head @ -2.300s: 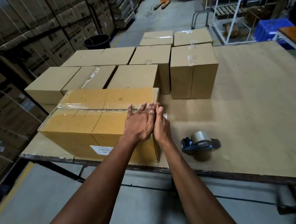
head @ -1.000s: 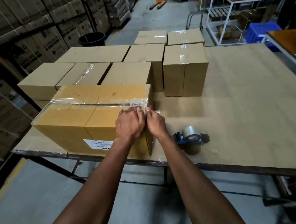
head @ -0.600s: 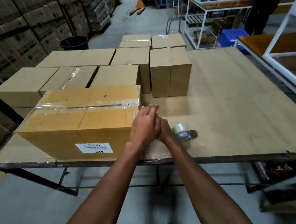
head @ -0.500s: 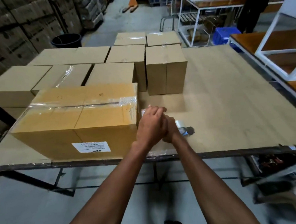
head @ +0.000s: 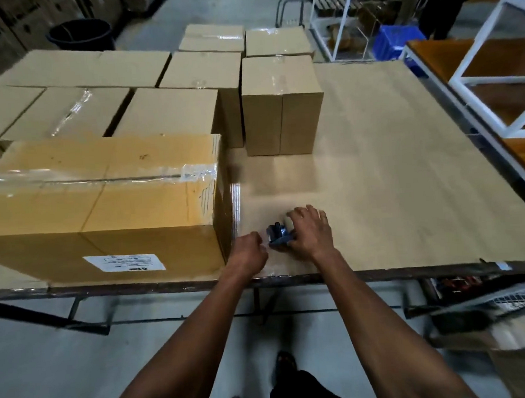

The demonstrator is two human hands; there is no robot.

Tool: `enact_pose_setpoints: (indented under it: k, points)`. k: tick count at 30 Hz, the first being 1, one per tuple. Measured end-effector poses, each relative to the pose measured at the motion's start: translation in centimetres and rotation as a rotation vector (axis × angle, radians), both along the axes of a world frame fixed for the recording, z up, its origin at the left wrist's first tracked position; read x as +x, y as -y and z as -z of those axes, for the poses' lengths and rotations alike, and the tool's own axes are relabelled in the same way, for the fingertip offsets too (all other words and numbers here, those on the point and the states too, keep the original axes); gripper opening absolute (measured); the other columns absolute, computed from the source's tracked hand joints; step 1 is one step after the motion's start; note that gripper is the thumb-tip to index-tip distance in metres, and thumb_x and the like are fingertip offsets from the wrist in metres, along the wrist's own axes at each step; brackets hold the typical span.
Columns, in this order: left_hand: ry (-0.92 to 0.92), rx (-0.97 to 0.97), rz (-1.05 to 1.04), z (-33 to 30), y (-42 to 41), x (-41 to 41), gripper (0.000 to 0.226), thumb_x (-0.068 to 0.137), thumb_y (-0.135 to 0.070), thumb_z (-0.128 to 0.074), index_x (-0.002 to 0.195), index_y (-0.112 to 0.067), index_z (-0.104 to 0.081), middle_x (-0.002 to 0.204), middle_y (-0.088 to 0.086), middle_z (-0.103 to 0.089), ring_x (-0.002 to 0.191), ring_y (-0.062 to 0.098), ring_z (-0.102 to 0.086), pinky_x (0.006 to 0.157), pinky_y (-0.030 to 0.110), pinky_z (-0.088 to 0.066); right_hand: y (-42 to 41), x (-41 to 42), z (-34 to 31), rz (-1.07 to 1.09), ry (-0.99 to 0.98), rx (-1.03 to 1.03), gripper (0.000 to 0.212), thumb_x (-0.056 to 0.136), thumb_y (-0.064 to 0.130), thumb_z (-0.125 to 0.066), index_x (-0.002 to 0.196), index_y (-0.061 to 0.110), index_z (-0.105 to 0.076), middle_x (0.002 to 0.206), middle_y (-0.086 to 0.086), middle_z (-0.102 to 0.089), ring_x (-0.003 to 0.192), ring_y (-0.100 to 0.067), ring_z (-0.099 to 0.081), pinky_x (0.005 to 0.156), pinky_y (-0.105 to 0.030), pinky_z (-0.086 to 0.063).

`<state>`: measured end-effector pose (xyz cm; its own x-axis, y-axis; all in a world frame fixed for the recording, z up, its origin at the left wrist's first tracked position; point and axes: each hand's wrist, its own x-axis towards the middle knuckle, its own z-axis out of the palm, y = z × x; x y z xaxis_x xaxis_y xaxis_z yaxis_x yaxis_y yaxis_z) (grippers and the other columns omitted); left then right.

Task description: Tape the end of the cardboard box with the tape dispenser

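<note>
Tape dispenser (head: 278,235) low centre of frame on table (head: 408,190), just right of big box (head: 102,208). Right hand (head: 311,234) draped over its roll, grasping. Left hand (head: 248,255) clenched beside it, contact unclear. Likely light, rigid; best gripped by handle, clear of cutter.

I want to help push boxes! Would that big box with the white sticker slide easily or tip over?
The big box looks wide and low, so it would probably slide rather than tip. It sits flat on the table, whose smooth board cover likely helps sliding. Taped shut, it may be full, so possibly heavy.
</note>
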<state>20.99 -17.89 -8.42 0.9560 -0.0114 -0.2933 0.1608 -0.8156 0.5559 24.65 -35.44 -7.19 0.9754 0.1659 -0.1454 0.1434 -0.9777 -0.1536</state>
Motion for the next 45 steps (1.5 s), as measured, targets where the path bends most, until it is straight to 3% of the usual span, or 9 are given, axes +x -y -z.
enact_pose_setpoints:
  k: [4, 7, 12, 16, 27, 33, 37, 41, 45]
  points:
    - [-0.047, 0.018, -0.074, 1.8, 0.8, 1.9, 0.033, 0.103, -0.018, -0.059, 0.135, -0.016, -0.063, 0.123, 0.007, -0.067, 0.099, 0.016, -0.057, 0.077, 0.028, -0.047, 0.2, 3.3, 1.6, -0.158, -0.052, -0.206, 0.072, 0.086, 0.045, -0.076, 0.148, 0.025, -0.047, 0.154, -0.008, -0.044, 0.147, -0.031, -0.035, 0.121, -0.052, -0.022]
    - [-0.02, 0.008, -0.117, 3.0, 1.3, 3.2, 0.037, 0.1, -0.021, -0.064, 0.137, -0.018, -0.063, 0.128, 0.008, -0.07, 0.111, 0.023, -0.066, 0.097, 0.04, -0.057, 0.1, 5.4, 2.7, -0.245, -0.07, -0.321, 0.054, 0.09, 0.031, -0.069, 0.141, 0.024, -0.051, 0.144, -0.009, -0.053, 0.136, -0.031, -0.046, 0.114, -0.05, -0.03]
    - [0.011, -0.044, -0.147, 4.0, 1.6, 5.2, 0.046, 0.096, -0.02, -0.07, 0.141, -0.019, -0.06, 0.134, 0.006, -0.068, 0.116, 0.024, -0.067, 0.101, 0.043, -0.058, -0.5, 8.3, 2.8, -0.365, -0.091, -0.361, 0.048, 0.083, 0.039, -0.079, 0.126, 0.024, -0.064, 0.124, -0.005, -0.064, 0.116, -0.029, -0.061, 0.09, -0.041, -0.045]
    - [0.03, -0.166, -0.155, 4.9, 1.4, 5.9, 0.055, 0.095, -0.016, -0.073, 0.148, -0.024, -0.057, 0.142, 0.004, -0.062, 0.12, 0.018, -0.065, 0.106, 0.035, -0.054, -0.2, 9.5, 3.0, -0.401, -0.109, -0.3, 0.049, 0.078, 0.044, -0.083, 0.12, 0.023, -0.067, 0.117, -0.004, -0.066, 0.107, -0.029, -0.065, 0.076, -0.037, -0.047]
    - [-0.007, -0.337, 0.001, 6.4, 2.1, 7.2, 0.062, 0.093, -0.024, -0.076, 0.149, -0.038, -0.055, 0.149, -0.004, -0.047, 0.138, 0.018, -0.047, 0.121, 0.039, -0.042, 2.1, 8.2, 3.4, -0.378, -0.092, -0.006, 0.056, 0.079, 0.049, -0.083, 0.126, 0.024, -0.066, 0.116, -0.004, -0.065, 0.105, -0.03, -0.065, 0.077, -0.035, -0.048]
    - [0.014, -0.436, -0.032, 5.3, 1.9, 7.4, 0.055, 0.094, -0.018, -0.075, 0.145, -0.031, -0.06, 0.139, -0.006, -0.052, 0.132, 0.018, -0.054, 0.117, 0.036, -0.044, 2.4, 7.4, 2.1, -0.359, -0.023, 0.074, 0.058, 0.078, 0.048, -0.083, 0.129, 0.025, -0.065, 0.119, -0.001, -0.064, 0.105, -0.026, -0.063, 0.072, -0.029, -0.036]
    - [-0.05, -0.714, -0.256, 3.0, 1.1, 7.0, 0.05, 0.103, -0.009, -0.063, 0.147, -0.032, -0.058, 0.141, -0.005, -0.058, 0.13, 0.014, -0.055, 0.113, 0.038, -0.048, 2.4, 7.0, 0.6, -0.307, 0.075, 0.117, 0.055, 0.075, 0.049, -0.086, 0.122, 0.026, -0.067, 0.116, 0.002, -0.064, 0.1, -0.023, -0.062, 0.07, -0.028, -0.036]
    - [0.099, -0.825, -0.32, 0.7, 0.4, 6.6, 0.034, 0.105, -0.009, -0.062, 0.138, -0.015, -0.066, 0.122, -0.01, -0.068, 0.13, 0.018, -0.062, 0.109, 0.036, -0.053, 2.4, 6.4, -1.3, -0.246, 0.19, 0.193, 0.053, 0.07, 0.043, -0.089, 0.117, 0.027, -0.069, 0.111, 0.004, -0.067, 0.097, -0.023, -0.064, 0.069, -0.027, -0.037]
    - [0.171, -0.867, -0.307, -1.6, 0.2, 6.0, 0.039, 0.1, -0.022, -0.072, 0.138, -0.021, -0.066, 0.123, -0.011, -0.068, 0.122, 0.01, -0.064, 0.102, 0.035, -0.057, 2.1, 5.4, -3.1, -0.223, 0.287, 0.233, 0.053, 0.069, 0.042, -0.089, 0.115, 0.025, -0.071, 0.108, 0.005, -0.066, 0.091, -0.022, -0.063, 0.067, -0.028, -0.045]
